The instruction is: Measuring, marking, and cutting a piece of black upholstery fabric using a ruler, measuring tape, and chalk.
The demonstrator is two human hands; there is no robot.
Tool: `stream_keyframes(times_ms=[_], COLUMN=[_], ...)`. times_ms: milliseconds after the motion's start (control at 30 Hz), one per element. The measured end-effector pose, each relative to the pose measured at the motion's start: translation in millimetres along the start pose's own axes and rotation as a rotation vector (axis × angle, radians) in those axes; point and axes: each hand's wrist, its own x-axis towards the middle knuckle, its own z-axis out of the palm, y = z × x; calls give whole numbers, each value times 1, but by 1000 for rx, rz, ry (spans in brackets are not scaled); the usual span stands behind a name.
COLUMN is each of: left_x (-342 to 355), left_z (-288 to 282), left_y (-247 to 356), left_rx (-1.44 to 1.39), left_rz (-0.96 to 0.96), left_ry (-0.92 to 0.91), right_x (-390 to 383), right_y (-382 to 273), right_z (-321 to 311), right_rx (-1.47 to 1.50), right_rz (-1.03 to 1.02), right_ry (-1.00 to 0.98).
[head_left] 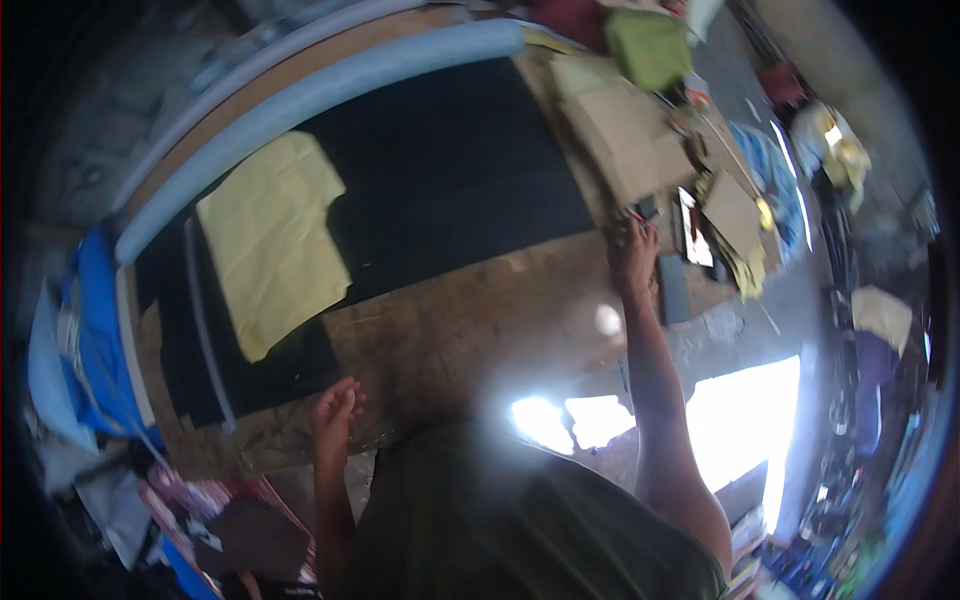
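My right hand (636, 255) reaches to the right part of the wooden table (470, 300), fingers closed at a small dark and red item (642, 214) that I cannot make out, beside brown cardboard pieces (625, 140). My left hand (338, 410) is near the table's front edge, its fingers curled in, with nothing visible in them. A pale yellow cut sheet (270, 240) lies on a large black sheet (440, 170). A long translucent strip (205, 330) lies left of the yellow sheet.
A pale blue roll (330, 100) runs along the back edge. Green cloth (645, 50), a white-and-dark flat item (694, 225) and a grey block (673, 285) are at the right. Blue bags (95, 330) hang at the left, striped cloth (230, 500) below. Sunlight glares near the front.
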Motion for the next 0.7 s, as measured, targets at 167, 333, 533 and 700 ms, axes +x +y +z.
stream_keyframes(times_ms=[167, 333, 533, 700], left_x=[45, 119, 226, 209], left_z=[-137, -312, -396, -436], left_y=[-8, -2, -35, -24], left_rx=[137, 960, 1421, 1238], left_rz=[259, 481, 509, 389], left_ry=[255, 529, 526, 480], right_x=[-40, -106, -195, -213], right_y=[-131, -297, -406, -444], right_z=[5, 5, 32, 27], right_rx=[290, 558, 297, 172], right_rz=[-38, 40, -92, 2], right_ry=[-87, -355, -208, -79])
